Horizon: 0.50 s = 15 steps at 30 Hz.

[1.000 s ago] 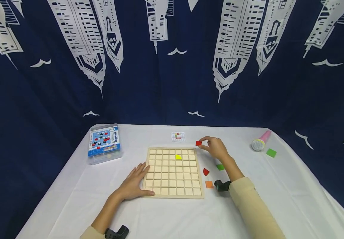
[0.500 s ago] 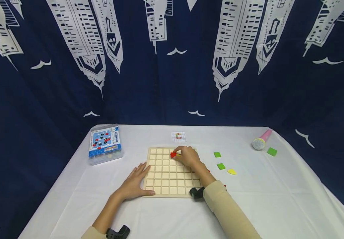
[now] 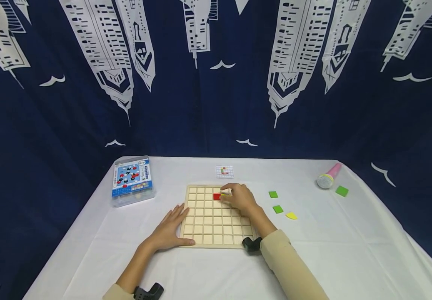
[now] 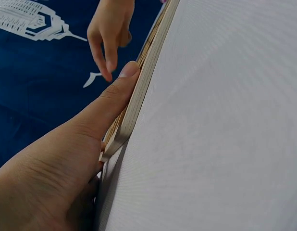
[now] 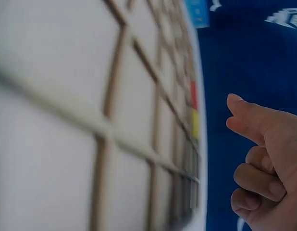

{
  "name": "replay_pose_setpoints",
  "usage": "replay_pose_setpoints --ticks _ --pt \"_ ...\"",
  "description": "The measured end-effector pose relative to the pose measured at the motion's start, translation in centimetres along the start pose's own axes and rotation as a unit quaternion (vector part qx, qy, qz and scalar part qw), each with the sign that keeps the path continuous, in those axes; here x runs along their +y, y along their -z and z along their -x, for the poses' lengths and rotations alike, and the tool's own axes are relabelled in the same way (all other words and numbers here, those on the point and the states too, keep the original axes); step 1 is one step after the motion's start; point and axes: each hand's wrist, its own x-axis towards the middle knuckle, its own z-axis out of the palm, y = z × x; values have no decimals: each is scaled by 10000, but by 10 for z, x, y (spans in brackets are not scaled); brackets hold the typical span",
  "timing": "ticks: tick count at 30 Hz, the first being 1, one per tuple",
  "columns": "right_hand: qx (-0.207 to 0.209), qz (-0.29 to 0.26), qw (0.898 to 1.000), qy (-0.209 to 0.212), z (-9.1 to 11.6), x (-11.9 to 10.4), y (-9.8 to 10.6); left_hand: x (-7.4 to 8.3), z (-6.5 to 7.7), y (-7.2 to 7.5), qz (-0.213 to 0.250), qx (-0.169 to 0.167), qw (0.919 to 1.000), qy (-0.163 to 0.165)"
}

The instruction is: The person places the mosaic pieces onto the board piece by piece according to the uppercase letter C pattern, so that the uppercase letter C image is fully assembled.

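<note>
A square wooden grid board [image 3: 203,217] lies on the white table. In its upper rows a red tile [image 3: 216,196] fills a cell, with a yellow tile [image 5: 195,123] in the neighbouring cell, mostly hidden by the right hand in the head view. My right hand [image 3: 240,198] hovers at these two tiles, thumb and index finger a little apart with nothing between them, the other fingers curled. My left hand [image 3: 168,230] rests on the board's lower left corner, fingers spread along the left side. Its straight thumb [image 4: 107,103] lies along the front edge.
Two green tiles [image 3: 273,194] and a yellow rounded piece [image 3: 291,216] lie right of the board. Another green tile [image 3: 341,191] sits beside a pink toy microphone [image 3: 328,177]. Behind the board is a small pattern card [image 3: 224,171]. A plastic box [image 3: 132,181] stands at the back left.
My right hand carried the red tile from right of the board leftward to the cell beside the yellow tile and let it go. The hand has since drawn slightly right. My left hand stayed.
</note>
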Motion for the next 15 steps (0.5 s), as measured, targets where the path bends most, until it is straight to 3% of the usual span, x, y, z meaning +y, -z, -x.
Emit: replay_pose_setpoints --ticks 8,15 --pt "851 -171 9962 74 38 30 52 1 -1 -2 -19 -38 10000 -46" --pt "1071 -47 9938 -296 84 77 89 2 0 0 39 -91 9999 37"
